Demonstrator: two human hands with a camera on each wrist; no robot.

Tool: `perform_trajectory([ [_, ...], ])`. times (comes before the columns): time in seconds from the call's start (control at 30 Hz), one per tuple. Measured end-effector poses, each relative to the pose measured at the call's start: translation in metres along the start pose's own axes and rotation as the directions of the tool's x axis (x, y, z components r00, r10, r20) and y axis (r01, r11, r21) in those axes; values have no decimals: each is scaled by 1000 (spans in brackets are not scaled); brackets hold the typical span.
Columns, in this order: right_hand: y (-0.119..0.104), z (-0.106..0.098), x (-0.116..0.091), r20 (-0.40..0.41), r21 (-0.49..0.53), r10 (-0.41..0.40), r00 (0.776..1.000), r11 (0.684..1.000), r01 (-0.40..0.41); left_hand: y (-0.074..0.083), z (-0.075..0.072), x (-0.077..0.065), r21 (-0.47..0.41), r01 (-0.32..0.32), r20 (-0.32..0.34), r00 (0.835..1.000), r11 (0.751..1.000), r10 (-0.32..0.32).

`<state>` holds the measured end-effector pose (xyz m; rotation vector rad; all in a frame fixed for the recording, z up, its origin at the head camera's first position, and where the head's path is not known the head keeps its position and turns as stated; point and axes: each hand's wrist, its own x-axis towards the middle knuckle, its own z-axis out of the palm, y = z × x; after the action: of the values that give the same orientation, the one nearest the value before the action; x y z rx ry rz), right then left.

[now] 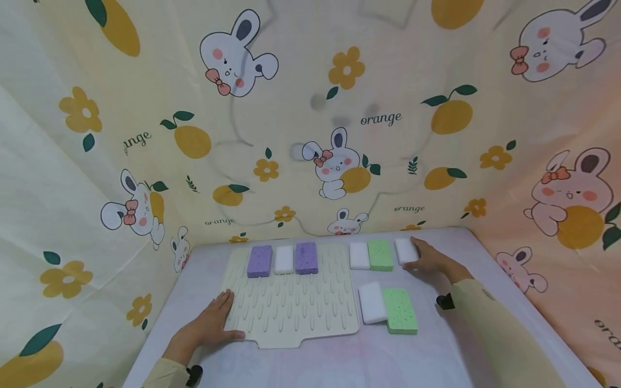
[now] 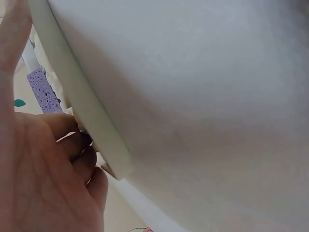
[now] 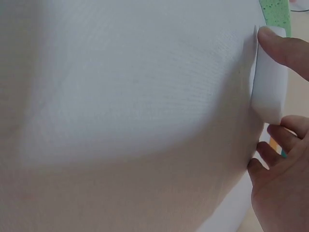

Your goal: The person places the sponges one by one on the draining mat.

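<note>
Noted right of the ribbed board (image 1: 296, 304), near its far end: white block (image 1: 405, 251), lengthwise front to back — pinched end to end by the right hand (image 1: 433, 257), on that hand's board side. Well apart from the left hand (image 1: 207, 322) — spread at the board's left edge.

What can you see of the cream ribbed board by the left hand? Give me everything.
The cream ribbed board looks like moulded plastic or silicone: roughly rectangular, with rounded near corners, a tab on its near edge and rows of slim raised ridges. It lies ridged side up on the white tabletop. Along its far part sit a purple sponge, a white block and a second purple sponge. The left hand touches its near-left corner.
</note>
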<state>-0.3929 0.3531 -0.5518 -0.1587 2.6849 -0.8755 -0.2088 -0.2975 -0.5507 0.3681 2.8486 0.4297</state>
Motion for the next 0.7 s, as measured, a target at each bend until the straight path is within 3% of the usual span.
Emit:
perform_trajectory([
  [0.37, 4, 4, -1, -33, 30, -40, 999, 999, 41, 1, 1, 3, 0, 20, 12, 1000, 1000, -20],
  [0.7, 2, 7, 1, -35, 3, -21, 999, 1000, 21, 2, -1, 3, 3, 12, 14, 1000, 1000, -12],
])
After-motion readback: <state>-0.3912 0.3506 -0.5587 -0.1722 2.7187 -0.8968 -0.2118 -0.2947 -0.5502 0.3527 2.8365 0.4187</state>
